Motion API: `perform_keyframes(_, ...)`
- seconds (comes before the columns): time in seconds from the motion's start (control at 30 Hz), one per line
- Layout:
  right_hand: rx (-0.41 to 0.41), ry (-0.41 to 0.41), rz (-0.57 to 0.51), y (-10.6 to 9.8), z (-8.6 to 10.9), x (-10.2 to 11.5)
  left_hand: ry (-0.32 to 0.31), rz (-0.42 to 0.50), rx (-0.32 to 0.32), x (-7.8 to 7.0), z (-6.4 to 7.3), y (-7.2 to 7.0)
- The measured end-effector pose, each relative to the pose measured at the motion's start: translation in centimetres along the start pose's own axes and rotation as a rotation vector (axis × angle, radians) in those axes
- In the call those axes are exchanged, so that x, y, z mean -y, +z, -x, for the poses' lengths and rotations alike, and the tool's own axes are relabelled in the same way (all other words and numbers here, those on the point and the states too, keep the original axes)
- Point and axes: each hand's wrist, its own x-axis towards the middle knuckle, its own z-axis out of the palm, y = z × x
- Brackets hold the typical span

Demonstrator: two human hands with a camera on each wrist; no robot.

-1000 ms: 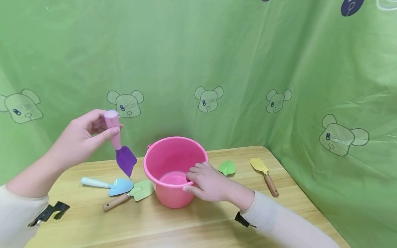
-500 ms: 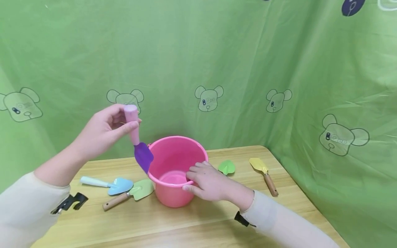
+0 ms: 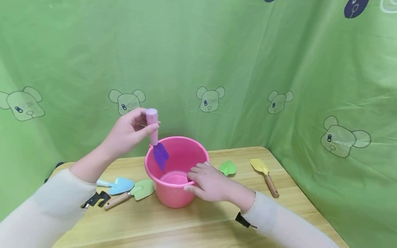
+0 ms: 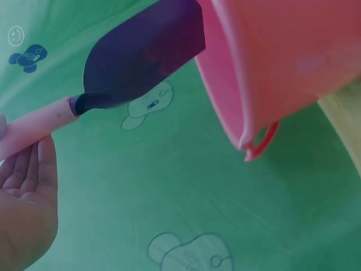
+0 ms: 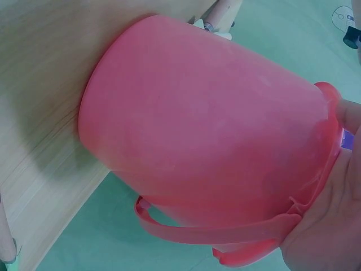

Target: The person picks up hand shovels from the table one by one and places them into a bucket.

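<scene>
My left hand (image 3: 131,129) grips the pink handle of a hand trowel (image 3: 160,155) with a purple blade. The trowel points downward, its blade over the opening of a pink bucket (image 3: 175,196) and overlapping the inner wall in the head view. In the left wrist view the trowel blade (image 4: 141,56) reaches to the bucket's rim (image 4: 234,84). My right hand (image 3: 209,182) grips the near right rim of the bucket, thumb outside and fingers over the edge. The bucket stands upright on the table, its handle (image 5: 214,232) hanging at the side in the right wrist view.
Left of the bucket lie a light blue trowel (image 3: 122,185), partly behind the left sleeve, and a pale green trowel (image 3: 142,189) with a wooden handle. To the right are a green trowel (image 3: 227,167) and a yellow trowel (image 3: 260,166). A green curtain (image 3: 173,51) hangs behind the wooden table (image 3: 161,227).
My left hand has carried the purple trowel rightward, from above the blue trowel to over the bucket's opening. The right hand and the bucket have stayed in place.
</scene>
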Motion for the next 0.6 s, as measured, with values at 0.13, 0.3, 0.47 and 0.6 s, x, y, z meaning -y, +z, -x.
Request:
perform_keyframes(0.13, -0.005, -0.006, 0.006, 0.0, 0.0, 0.0, -0.021, 0.026, 0.013, 0.9, -0.1, 1.1)
perform_keyframes(0.3, -0.007, -0.013, 0.002, 0.0, 0.0, 0.1, -0.056, 0.044, 0.020, 1.9, -0.2, 2.4)
perform_keyframes(0.47, -0.011, -0.013, 0.002, 0.0, 0.0, 0.1, -0.080, 0.046, 0.033, 2.5, -0.5, 3.9)
perform_keyframes(0.6, -0.014, -0.010, 0.011, 0.0, 0.0, 0.0, -0.091, 0.047, 0.056, 2.9, -0.5, 5.3)
